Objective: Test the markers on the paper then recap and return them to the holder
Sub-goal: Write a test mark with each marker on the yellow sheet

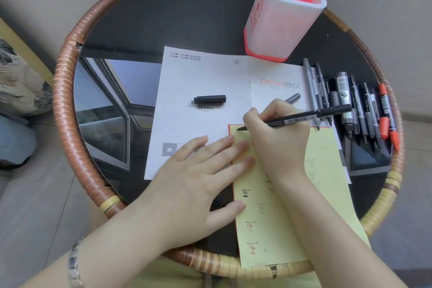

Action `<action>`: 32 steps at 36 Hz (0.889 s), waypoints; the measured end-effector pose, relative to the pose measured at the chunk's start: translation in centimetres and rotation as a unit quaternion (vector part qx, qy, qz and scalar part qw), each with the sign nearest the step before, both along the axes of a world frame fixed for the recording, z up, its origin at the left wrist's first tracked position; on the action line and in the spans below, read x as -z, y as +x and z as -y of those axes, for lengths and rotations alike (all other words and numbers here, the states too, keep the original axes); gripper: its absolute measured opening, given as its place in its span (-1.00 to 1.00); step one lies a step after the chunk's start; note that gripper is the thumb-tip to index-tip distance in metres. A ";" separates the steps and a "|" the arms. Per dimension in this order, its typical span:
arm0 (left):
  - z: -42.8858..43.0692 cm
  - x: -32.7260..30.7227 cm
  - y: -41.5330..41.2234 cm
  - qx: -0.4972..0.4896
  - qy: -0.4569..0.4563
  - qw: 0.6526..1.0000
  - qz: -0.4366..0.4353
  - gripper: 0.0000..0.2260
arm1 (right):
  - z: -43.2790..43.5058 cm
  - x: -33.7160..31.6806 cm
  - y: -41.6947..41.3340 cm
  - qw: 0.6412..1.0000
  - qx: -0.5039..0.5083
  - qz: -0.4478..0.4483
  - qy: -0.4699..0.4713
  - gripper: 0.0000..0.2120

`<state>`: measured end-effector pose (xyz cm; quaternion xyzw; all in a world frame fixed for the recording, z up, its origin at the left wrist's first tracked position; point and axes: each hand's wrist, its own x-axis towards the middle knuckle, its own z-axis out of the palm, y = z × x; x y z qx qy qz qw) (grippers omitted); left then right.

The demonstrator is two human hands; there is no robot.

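- Nearest us, the yellow paper [327, 182] overhangs the near edge of the round table [67, 124]. Small test marks in black and red run down its left side.
- The left hand [198, 175], a bracelet [74, 262] on its wrist, lies flat with the fingers straight. The fingertips rest on the paper's left border and the palm lies over the near edge of the white sheet [198, 82]. We judge that it pins the paper against the pull of the stroke.
- The right hand [275, 138] grasps the black marker [304, 117] in a writing pinch, the barrel slanting off to the right. The bare tip is at the paper's far left corner, where unmarked room remains; we cannot tell whether it touches.
- Just beyond that hand, a grey marker [293, 98] lies on the white sheet, half hidden.
- The cap [211, 99] lies on its side on the white sheet near the table's middle, apart from both hands. We think it was parked there for easy recapping.
- The row of markers [355, 105] lies side by side along the right edge, two of them orange-red. We cannot tell which have been tested.
- The holder [280, 18] stands upright at the far edge, its base at the white sheet's far border. We see no marker inside, so returning them lies ahead.
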<state>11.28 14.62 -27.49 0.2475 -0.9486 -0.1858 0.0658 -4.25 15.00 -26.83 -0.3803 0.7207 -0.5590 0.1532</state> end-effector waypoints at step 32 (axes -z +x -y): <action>-0.1 -0.3 -0.1 -0.015 0.013 1.000 -0.008 -0.50 | 0.0 0.3 -0.2 1.000 0.007 -0.017 0.002 -0.64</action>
